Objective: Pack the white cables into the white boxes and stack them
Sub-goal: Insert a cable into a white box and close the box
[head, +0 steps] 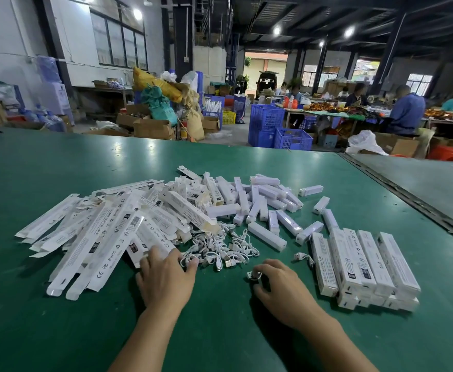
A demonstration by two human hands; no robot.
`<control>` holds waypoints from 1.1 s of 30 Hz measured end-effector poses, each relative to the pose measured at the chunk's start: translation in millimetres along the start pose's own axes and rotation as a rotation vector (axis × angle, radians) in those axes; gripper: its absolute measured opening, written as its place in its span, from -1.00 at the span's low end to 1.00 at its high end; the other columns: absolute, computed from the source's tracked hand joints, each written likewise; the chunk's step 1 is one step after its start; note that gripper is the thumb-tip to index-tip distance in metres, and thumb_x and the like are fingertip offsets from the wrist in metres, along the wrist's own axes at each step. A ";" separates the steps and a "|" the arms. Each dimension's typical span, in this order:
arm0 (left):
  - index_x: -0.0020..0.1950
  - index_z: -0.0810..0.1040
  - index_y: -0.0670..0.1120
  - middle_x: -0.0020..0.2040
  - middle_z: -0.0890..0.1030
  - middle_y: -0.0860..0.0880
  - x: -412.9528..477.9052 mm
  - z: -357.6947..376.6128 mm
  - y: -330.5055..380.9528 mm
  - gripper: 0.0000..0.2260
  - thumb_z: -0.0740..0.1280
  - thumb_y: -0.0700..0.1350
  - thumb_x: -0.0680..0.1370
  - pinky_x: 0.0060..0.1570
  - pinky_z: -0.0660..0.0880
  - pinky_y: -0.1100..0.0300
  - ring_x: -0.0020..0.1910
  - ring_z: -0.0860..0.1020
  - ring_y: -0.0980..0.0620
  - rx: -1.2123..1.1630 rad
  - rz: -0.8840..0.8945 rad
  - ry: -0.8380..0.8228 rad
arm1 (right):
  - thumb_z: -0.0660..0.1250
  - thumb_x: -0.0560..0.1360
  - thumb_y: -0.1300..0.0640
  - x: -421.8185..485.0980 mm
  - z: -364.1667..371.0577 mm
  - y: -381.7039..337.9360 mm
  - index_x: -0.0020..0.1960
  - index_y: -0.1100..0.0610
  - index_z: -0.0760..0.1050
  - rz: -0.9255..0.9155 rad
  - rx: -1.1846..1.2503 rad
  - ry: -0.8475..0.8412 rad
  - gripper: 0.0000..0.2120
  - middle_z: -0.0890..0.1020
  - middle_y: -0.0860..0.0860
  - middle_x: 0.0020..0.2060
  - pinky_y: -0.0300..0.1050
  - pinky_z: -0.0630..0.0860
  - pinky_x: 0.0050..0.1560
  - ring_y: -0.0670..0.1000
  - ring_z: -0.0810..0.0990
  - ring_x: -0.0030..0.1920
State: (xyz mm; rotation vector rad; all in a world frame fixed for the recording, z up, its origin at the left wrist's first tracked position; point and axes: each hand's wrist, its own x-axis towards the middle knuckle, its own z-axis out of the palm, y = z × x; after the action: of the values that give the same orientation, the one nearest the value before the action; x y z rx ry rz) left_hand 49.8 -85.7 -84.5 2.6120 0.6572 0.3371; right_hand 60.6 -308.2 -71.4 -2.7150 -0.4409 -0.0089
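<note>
The left hand (166, 277) lies palm down, fingers spread flat, touching the flat boxes (99, 237) and the pile of cables (220, 248) just ahead of it. The right hand (276, 283) pinches one coiled cable (254, 275) in curled fingers. Packed boxes (367, 264) sit stacked to its right. Green table (220, 331) shows between the forearms.

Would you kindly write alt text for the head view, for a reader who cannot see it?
A person's right hand pinches a small white cable on a green table, while the left hand rests at the edge of the cable pile. Flattened boxes lie left; packed boxes are stacked right.
</note>
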 end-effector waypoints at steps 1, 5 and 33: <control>0.09 0.57 0.05 0.47 0.31 -0.08 -0.2 -0.1 0.0 -0.67 0.27 0.27 0.56 0.32 0.28 -0.02 0.40 0.28 -0.13 -0.025 0.007 0.008 | 0.24 0.54 0.11 0.5 -0.2 -0.5 0.29 0.00 0.50 -0.013 0.020 -0.004 -0.68 0.46 -0.06 0.33 -0.19 0.34 0.30 -0.02 0.44 0.31; -0.11 0.56 -0.09 0.28 0.46 -0.13 0.7 -0.5 -1.5 -0.69 0.30 0.15 0.59 0.14 0.48 -0.04 0.20 0.45 -0.14 -0.183 0.032 0.080 | 0.22 0.48 0.27 0.6 -0.1 -0.6 0.25 0.00 0.55 -0.068 0.067 -0.022 -0.60 0.52 -0.09 0.27 -0.32 0.32 0.23 -0.05 0.50 0.24; -0.28 0.71 -0.02 -0.29 0.70 0.05 -18.8 -18.8 27.3 -0.75 0.46 -0.36 0.45 -0.28 0.50 0.41 -0.28 0.63 0.23 -1.226 0.044 -0.012 | 0.27 0.60 -0.02 -6.7 6.6 -25.7 0.16 -0.08 0.59 -0.224 0.388 0.370 -0.81 0.57 -0.26 0.10 -0.28 0.50 0.15 -0.21 0.53 0.18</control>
State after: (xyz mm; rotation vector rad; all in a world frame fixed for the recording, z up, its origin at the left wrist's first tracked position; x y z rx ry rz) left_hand 38.3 -110.4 -58.0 1.4463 0.2288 0.5196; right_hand 46.0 -285.3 -68.3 -2.2075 -0.5636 -0.4334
